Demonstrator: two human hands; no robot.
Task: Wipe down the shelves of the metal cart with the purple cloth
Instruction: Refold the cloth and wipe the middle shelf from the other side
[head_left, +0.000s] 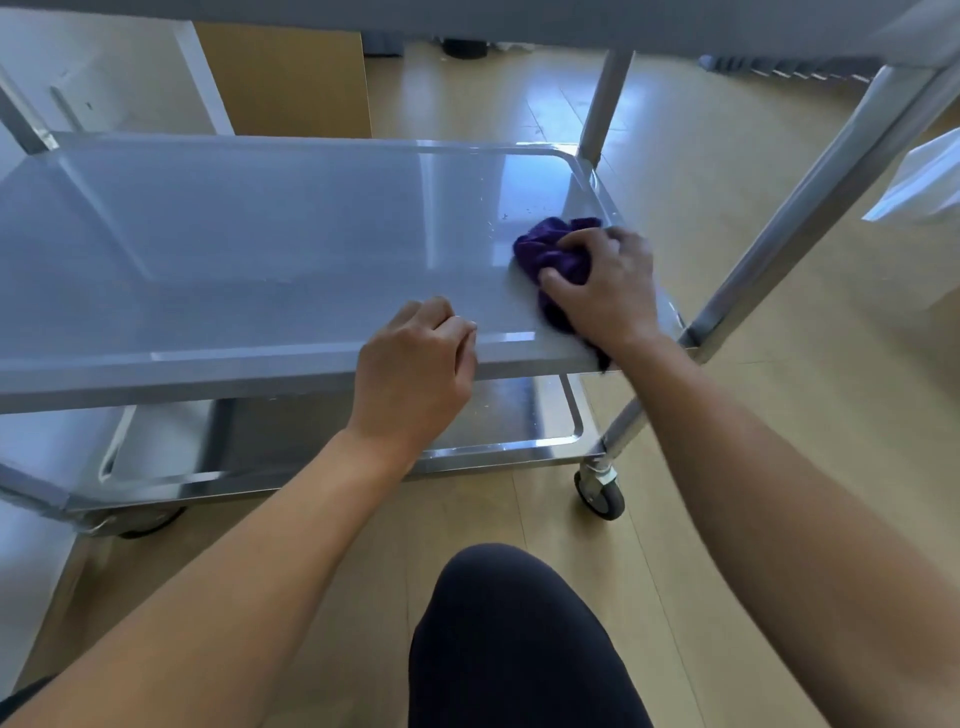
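The metal cart's middle shelf (260, 234) fills the left and centre of the head view, shiny and bare. My right hand (608, 291) presses a bunched purple cloth (550, 249) onto the shelf's near right corner. Part of the cloth hangs over the front edge under my wrist. My left hand (415, 374) rests on the shelf's front rim, fingers curled over the edge, holding nothing else. A lower shelf (519, 415) shows beneath, and the underside of the top shelf (519, 21) runs along the top of the frame.
Cart posts (810, 208) rise at the right, with a caster wheel (600, 493) on the wooden floor. A cardboard box (291, 78) and white furniture (104, 73) stand behind the cart. My dark-clothed knee (509, 639) is at the bottom centre. A white object (919, 182) is at the right edge.
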